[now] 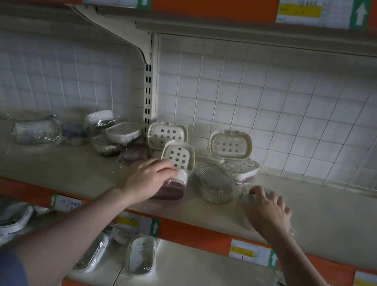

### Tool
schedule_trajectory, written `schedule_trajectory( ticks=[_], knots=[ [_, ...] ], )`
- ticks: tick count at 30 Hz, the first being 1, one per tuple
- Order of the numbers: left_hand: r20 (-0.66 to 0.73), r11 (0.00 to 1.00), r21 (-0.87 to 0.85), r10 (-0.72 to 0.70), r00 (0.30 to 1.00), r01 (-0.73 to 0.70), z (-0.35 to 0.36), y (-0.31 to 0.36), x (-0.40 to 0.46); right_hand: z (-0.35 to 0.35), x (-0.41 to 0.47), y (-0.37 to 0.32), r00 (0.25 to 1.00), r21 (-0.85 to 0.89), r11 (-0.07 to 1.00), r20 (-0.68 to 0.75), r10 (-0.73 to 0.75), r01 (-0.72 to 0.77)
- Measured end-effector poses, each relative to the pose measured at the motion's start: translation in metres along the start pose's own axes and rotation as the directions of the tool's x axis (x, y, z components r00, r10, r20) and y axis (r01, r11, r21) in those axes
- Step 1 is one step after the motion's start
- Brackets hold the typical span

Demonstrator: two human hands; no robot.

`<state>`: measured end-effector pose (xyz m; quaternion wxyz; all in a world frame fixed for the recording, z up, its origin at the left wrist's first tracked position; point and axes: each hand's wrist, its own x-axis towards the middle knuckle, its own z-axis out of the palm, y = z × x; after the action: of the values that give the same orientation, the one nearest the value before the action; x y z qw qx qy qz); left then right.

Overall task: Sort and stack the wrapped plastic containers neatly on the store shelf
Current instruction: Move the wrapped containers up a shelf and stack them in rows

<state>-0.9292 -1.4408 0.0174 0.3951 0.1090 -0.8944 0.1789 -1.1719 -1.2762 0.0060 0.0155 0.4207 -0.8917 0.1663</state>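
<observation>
white wire-grid backing and orange price rails frame the middle shelf (51,169), where the wrapped plastic containers lie mostly unsorted. to the left a loose heap sits tumbled: a clear ribbed container (37,131) on its side, a round white-lidded tub (98,120) tilted, a cream perforated box (123,132) leaning on darker ones. two cream boxes stand on edge against the backing, one by the upright (167,134) and one further right (230,143), the latter resting on a flat cream box (241,168); that looks like the only start of a stack.

the left hand (148,177) has its fingers curled over a dark-bodied, white-lidded container (172,188) near the shelf's front, with another perforated box (178,155) propped just behind it. the right hand (267,211) rests with spread, slightly bent fingers on a clear wrapped container (247,193), beside a clear oval container (214,183).

by my reading, the job is early: no neat rows yet, kinds still mixed, the left heap untouched. the lower shelf (197,270) carries more wrapped pieces.
</observation>
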Motion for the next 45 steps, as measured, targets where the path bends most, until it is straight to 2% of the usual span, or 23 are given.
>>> schedule_trajectory(
  ticks=[4, 8, 11, 16, 22, 26, 30, 32, 34, 36, 39, 45],
  knots=[
    [0.116, 0.998, 0.017, -0.060, 0.991, 0.059, -0.003, -0.003, -0.005, 0.002, 0.000, 0.001, 1.000, 0.004, 1.000, -0.013, 0.009, -0.009],
    [0.315, 0.987, 0.127, -0.134, 0.940, 0.098, 0.003, -0.009, -0.010, 0.003, 0.000, 0.001, 1.000, -0.002, 1.000, -0.009, 0.001, -0.001],
    [0.384, 0.979, 0.173, -0.163, 0.909, 0.103, 0.007, -0.013, -0.012, 0.002, 0.001, 0.001, 1.000, -0.006, 1.000, -0.009, 0.003, -0.003],
    [0.366, 0.954, 0.221, -0.272, 0.890, 0.201, 0.015, -0.016, -0.009, 0.003, 0.000, 0.002, 0.999, -0.023, 1.000, -0.036, -0.007, 0.006],
    [0.379, 0.952, 0.225, -0.283, 0.881, 0.209, 0.024, -0.021, -0.008, 0.006, 0.000, -0.002, 0.995, -0.030, 0.999, -0.098, 0.024, -0.027],
    [0.363, 0.944, 0.187, -0.323, 0.874, 0.271, 0.028, -0.023, -0.008, 0.007, -0.001, -0.002, 0.989, -0.013, 0.998, -0.134, 0.065, -0.068],
    [0.320, 0.918, 0.156, -0.395, 0.861, 0.363, 0.022, -0.018, -0.008, 0.004, -0.004, -0.007, 0.991, -0.059, 0.992, -0.083, 0.103, -0.108],
    [0.319, 0.897, 0.146, -0.442, 0.839, 0.417, 0.014, -0.012, -0.007, 0.000, -0.006, -0.008, 0.996, -0.055, 0.994, -0.027, 0.089, -0.090],
    [0.375, 0.854, 0.114, -0.510, 0.774, 0.508, 0.007, -0.009, -0.007, -0.004, -0.009, -0.007, 0.999, -0.063, 0.997, -0.009, 0.054, -0.054],
    [0.426, 0.808, 0.048, -0.548, 0.720, 0.587, 0.000, -0.004, -0.007, -0.006, -0.013, -0.005, 0.999, -0.060, 0.998, -0.037, 0.030, -0.032],
    [0.432, 0.720, -0.065, -0.604, 0.670, 0.691, -0.014, 0.008, -0.004, -0.012, -0.019, -0.007, 0.996, -0.014, 1.000, -0.093, 0.013, -0.015],
    [0.349, 0.661, 0.077, -0.719, 0.601, 0.746, -0.048, 0.032, -0.014, -0.025, -0.041, -0.014, 0.989, 0.008, 0.999, -0.140, -0.046, 0.048]
  ],
)
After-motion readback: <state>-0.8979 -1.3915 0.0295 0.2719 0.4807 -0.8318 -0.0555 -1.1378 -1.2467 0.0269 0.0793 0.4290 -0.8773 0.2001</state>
